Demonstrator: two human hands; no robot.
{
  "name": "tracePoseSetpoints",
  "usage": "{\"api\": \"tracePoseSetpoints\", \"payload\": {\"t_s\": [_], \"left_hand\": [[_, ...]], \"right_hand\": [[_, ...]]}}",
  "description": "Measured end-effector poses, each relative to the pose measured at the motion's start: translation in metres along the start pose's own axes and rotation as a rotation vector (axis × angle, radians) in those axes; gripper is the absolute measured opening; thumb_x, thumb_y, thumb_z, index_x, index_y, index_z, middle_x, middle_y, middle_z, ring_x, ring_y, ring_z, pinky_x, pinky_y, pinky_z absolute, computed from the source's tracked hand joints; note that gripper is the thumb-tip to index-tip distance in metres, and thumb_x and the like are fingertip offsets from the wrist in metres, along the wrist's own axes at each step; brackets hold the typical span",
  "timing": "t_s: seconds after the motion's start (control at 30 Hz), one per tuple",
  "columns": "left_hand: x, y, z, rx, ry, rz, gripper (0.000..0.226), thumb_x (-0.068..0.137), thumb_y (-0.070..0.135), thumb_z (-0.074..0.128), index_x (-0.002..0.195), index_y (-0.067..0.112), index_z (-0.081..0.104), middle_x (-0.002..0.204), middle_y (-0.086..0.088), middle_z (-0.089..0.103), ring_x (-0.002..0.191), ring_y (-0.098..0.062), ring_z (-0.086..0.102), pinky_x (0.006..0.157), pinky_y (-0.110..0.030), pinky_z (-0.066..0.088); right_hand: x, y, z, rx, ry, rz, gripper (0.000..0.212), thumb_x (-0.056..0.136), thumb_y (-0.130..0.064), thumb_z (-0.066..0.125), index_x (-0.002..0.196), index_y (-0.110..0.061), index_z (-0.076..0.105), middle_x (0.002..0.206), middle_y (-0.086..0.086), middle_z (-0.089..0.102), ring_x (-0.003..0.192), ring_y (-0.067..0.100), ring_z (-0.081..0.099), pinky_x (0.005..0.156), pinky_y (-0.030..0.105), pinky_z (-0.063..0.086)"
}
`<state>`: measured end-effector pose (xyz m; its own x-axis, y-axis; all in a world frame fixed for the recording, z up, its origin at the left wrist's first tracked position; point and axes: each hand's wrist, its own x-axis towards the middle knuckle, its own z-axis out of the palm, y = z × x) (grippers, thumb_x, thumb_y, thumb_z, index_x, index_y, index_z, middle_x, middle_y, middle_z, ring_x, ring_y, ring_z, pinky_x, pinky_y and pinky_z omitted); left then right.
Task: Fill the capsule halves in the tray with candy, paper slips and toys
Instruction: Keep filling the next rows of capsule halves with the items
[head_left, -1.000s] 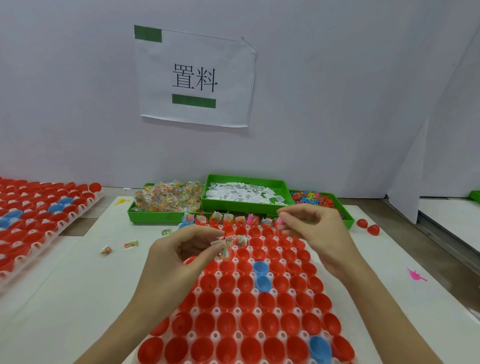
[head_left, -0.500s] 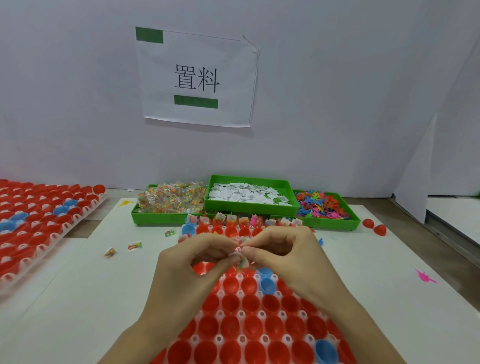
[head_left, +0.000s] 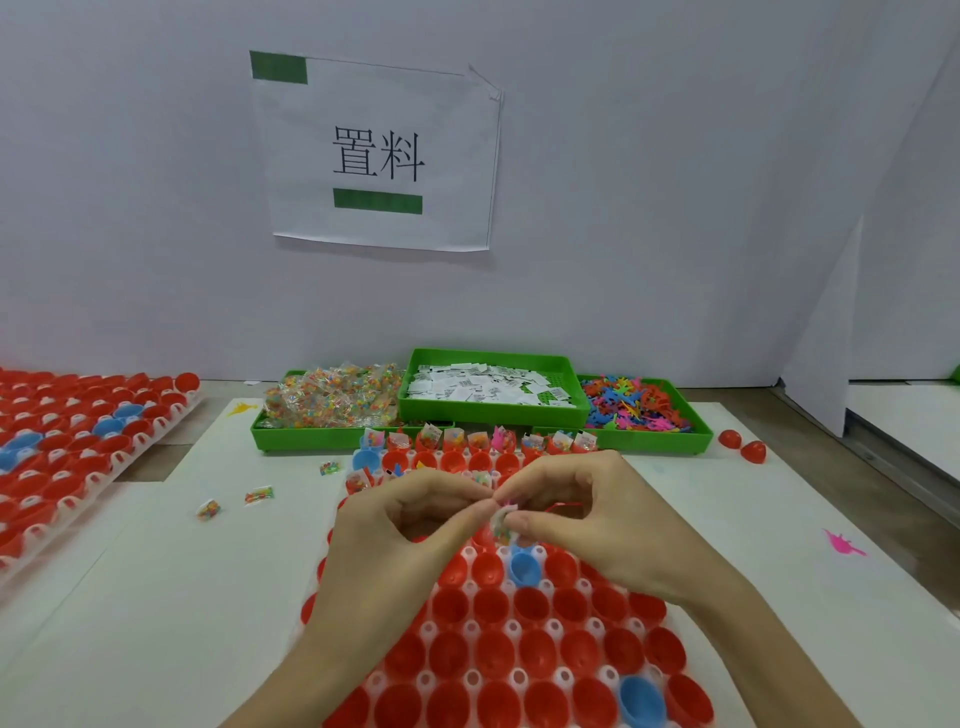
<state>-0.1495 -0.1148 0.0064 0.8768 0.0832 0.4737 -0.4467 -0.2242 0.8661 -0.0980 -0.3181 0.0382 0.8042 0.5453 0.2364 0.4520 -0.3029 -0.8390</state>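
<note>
At the centre of the frame we pinch a small candy packet (head_left: 502, 526) between the fingertips of our left hand (head_left: 400, 540) and right hand (head_left: 597, 519), both curled closed on it, just above the tray (head_left: 470, 631) of red and blue capsule halves (head_left: 530, 605). At the tray's far edge we see a row of halves already stuffed. Behind them stand three green bins: candy (head_left: 332, 397), paper slips (head_left: 488, 384) and toys (head_left: 631, 405).

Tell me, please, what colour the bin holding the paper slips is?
Green: the bin holding the white paper slips shows best in the head view.
</note>
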Motion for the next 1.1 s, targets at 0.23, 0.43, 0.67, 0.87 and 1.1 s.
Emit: {"api": "tracePoseSetpoints", "payload": {"t_s": [0.23,0.43,0.67,0.87,1.1], "left_hand": [[0.026,-0.014,0.006,0.843,-0.503,0.167,0.048,0.101,0.062,0.034,0.130,0.040,0.065,0.121,0.032,0.063,0.116,-0.003,0.036,0.102,-0.026,0.026],[0.032,-0.025,0.013,0.978,-0.681,0.148,0.061,0.100,0.067,0.013,0.140,0.043,0.053,0.135,0.030,0.056,0.129,-0.005,0.027,0.108,-0.036,0.014],[0.030,-0.028,0.006,0.952,-0.711,0.137,0.050,0.106,0.059,0.019,0.143,0.043,0.049,0.141,0.030,0.052,0.127,-0.007,0.026,0.110,-0.040,0.015],[0.028,-0.030,0.005,1.012,-0.694,0.210,0.052,0.108,0.055,0.015,0.147,0.041,0.046,0.145,0.031,0.048,0.129,-0.008,0.025,0.110,-0.038,0.014],[0.028,-0.031,0.005,1.021,-0.704,0.195,0.054,0.108,0.056,0.014,0.150,0.042,0.044,0.150,0.034,0.043,0.128,-0.007,0.022,0.110,-0.037,0.011]], "right_hand": [[0.006,0.033,-0.026,-0.088,0.386,0.093,0.012,0.086,-0.016,0.082,0.092,-0.026,0.079,0.088,-0.010,0.078,0.087,0.007,0.073,0.081,0.025,0.059],[0.011,0.050,-0.021,-0.012,0.421,0.089,0.013,0.082,-0.018,0.085,0.093,-0.022,0.080,0.089,-0.006,0.079,0.087,0.009,0.075,0.086,0.028,0.061],[0.026,0.051,-0.006,-0.057,0.369,0.062,0.010,0.083,-0.024,0.085,0.091,-0.024,0.080,0.087,-0.006,0.079,0.084,0.008,0.075,0.080,0.027,0.062],[0.059,0.052,0.002,-0.432,0.233,0.086,0.012,0.085,-0.026,0.083,0.094,-0.018,0.080,0.084,-0.008,0.076,0.079,0.004,0.070,0.077,0.021,0.058],[0.081,0.042,-0.017,-0.651,-0.114,0.158,0.013,0.085,-0.026,0.084,0.094,-0.021,0.077,0.087,-0.009,0.073,0.079,0.002,0.067,0.075,0.020,0.058]]}}
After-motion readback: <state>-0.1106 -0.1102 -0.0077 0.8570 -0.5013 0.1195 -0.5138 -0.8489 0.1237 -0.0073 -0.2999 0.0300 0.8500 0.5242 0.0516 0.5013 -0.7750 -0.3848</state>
